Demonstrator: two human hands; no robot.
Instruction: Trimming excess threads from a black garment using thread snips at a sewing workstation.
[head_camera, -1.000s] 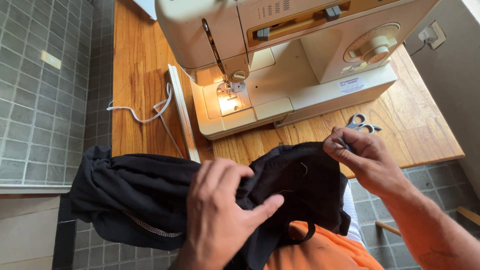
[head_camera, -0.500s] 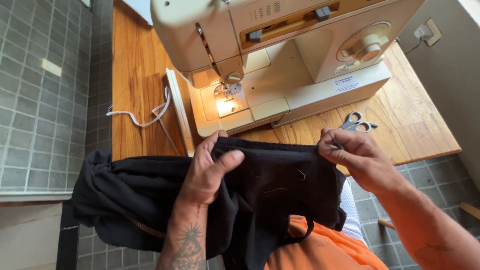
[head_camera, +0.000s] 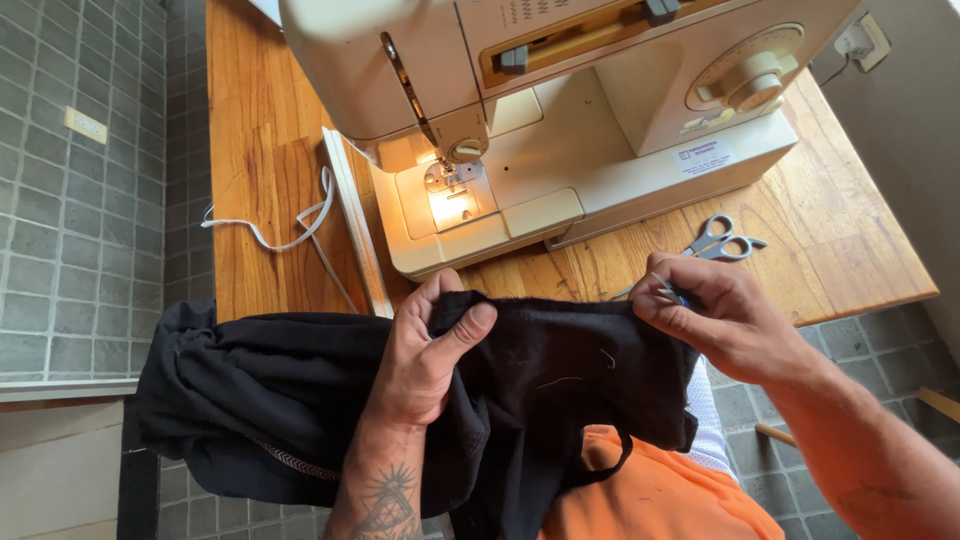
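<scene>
A black garment (head_camera: 540, 385) with a zip along its lower left lies stretched across my lap, at the near edge of the wooden table (head_camera: 255, 190). My left hand (head_camera: 425, 350) pinches the garment's top edge near the middle, thumb over the fold. My right hand (head_camera: 725, 315) grips the same edge at its right end and also holds a small thin tool with a blue tip. Loose threads show on the cloth between the hands.
A cream sewing machine (head_camera: 560, 110) stands on the table just beyond the hands, its needle light on. Scissors (head_camera: 722, 240) lie to the right of it. A white cord (head_camera: 290, 235) trails at the left. Grey tiled floor surrounds the table.
My left hand went from lying flat on the cloth to gripping its top edge. Both hands lifted the edge and pulled it taut, closer to the machine.
</scene>
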